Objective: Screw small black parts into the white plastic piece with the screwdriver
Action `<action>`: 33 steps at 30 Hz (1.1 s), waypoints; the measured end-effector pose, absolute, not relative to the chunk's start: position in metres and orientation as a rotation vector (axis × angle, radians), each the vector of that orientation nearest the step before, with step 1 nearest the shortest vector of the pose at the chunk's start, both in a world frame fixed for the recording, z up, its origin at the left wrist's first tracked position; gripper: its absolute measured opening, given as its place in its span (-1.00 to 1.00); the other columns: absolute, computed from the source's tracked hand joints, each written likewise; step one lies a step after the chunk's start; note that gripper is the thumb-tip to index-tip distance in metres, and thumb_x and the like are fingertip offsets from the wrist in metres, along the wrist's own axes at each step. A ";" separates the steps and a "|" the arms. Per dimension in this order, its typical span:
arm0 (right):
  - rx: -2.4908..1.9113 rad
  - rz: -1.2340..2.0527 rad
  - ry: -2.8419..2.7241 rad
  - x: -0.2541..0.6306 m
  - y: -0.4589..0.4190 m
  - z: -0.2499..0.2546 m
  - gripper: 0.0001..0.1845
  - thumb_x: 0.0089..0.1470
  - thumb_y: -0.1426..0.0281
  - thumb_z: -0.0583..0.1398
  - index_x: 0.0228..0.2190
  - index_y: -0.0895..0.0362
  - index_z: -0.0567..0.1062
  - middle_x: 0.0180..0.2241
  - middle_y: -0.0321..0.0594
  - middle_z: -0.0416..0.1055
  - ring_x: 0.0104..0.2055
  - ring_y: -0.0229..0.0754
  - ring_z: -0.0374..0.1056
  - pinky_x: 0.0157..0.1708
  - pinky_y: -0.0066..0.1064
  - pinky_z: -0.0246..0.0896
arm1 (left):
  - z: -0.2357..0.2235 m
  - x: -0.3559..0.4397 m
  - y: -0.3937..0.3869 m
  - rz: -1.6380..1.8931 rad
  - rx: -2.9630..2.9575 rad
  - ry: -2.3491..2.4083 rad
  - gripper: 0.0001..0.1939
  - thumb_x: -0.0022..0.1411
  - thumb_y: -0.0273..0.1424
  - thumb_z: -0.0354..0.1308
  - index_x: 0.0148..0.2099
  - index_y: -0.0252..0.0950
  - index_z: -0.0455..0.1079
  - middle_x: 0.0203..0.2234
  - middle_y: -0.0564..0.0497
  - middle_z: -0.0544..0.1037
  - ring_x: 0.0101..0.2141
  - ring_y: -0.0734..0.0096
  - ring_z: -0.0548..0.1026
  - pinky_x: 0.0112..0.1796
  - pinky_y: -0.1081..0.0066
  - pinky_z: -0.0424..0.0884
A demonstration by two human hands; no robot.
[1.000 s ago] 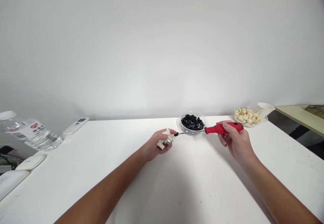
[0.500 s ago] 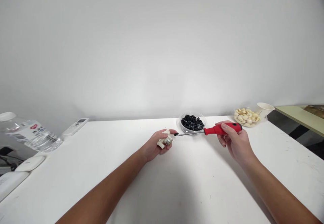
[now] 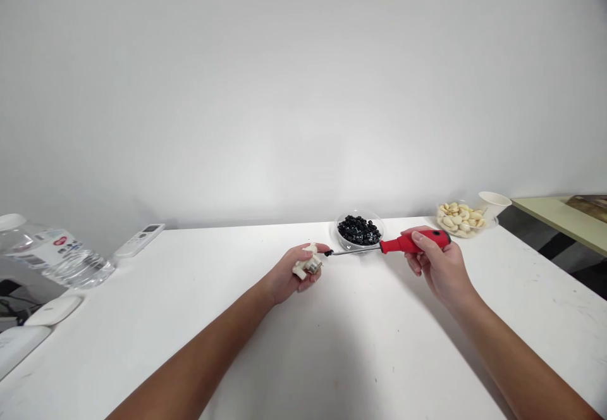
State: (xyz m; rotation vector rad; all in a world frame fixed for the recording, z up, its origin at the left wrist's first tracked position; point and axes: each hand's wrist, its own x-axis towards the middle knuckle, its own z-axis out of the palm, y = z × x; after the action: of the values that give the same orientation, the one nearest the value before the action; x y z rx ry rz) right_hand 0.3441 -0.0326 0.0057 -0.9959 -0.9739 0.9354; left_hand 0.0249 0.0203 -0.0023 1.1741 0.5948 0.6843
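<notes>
My left hand [image 3: 289, 273] is closed around a small off-white plastic fitting [image 3: 300, 271] with a silvery metal part on its right side. My right hand [image 3: 437, 262] grips the red handle of a screwdriver [image 3: 412, 241], its shaft pointing left and lying nearly level. At the tip of the shaft is a small black piece [image 3: 328, 253], beside my left index fingertip; whether the finger touches it I cannot tell. Just behind the shaft stands a clear bowl [image 3: 382, 222] of shiny black pieces [image 3: 359, 230].
On the right stand a clear bowl of pale, nut-like pieces [image 3: 458, 219] and a white paper cup [image 3: 494, 203]. To the left are a remote control [image 3: 140, 241], a clear water bottle [image 3: 57, 252] and white rounded devices [image 3: 54, 310]. A wall rises behind the white table [image 3: 303, 357].
The whole scene has shifted slightly left in view. Both hands keep almost the same pose, with the fitting and screwdriver still held.
</notes>
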 end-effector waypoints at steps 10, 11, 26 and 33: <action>-1.004 0.918 -0.981 0.346 -0.032 0.003 -0.61 0.13 0.12 0.39 -0.24 0.21 0.60 -0.58 -0.21 0.42 -0.65 -0.30 0.17 -0.70 -0.48 0.04 | -0.008 0.022 0.022 0.675 1.172 0.579 -0.52 0.34 -0.21 0.05 0.18 -0.40 0.34 -0.57 0.07 0.34 -0.65 0.56 0.11 -0.60 0.49 0.01; -1.002 0.916 -0.987 0.345 -0.032 0.003 -0.62 0.14 0.13 0.39 -0.23 0.21 0.60 -0.57 -0.21 0.42 -0.65 -0.30 0.18 -0.70 -0.48 0.05 | -0.008 0.022 0.023 0.674 1.171 0.578 -0.51 0.33 -0.20 0.07 0.18 -0.41 0.33 -0.57 0.07 0.34 -0.65 0.56 0.11 -0.60 0.49 0.01; -0.967 0.877 -0.965 0.345 -0.033 0.002 -0.66 0.11 0.18 0.42 -0.23 0.21 0.62 -0.54 -0.21 0.43 -0.61 -0.27 0.25 -0.69 -0.46 0.11 | -0.009 0.024 0.022 0.703 1.107 0.591 -0.51 0.29 -0.23 0.13 0.17 -0.40 0.34 -0.57 0.05 0.32 -0.59 0.51 0.16 -0.62 0.51 -0.04; -0.974 0.870 -0.966 0.345 -0.033 0.003 -0.66 0.12 0.18 0.42 -0.24 0.21 0.62 -0.56 -0.23 0.41 -0.61 -0.26 0.25 -0.69 -0.46 0.11 | -0.006 0.026 0.020 0.710 1.099 0.606 -0.52 0.26 -0.24 0.16 0.15 -0.40 0.36 -0.55 0.07 0.30 -0.57 0.51 0.17 -0.61 0.51 -0.06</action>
State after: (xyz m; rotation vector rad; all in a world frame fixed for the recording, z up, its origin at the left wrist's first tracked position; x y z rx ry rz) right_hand 0.3450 -0.0330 0.0025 -0.9740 -0.9660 0.8698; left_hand 0.0258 0.0198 -0.0064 1.0990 0.6065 0.7101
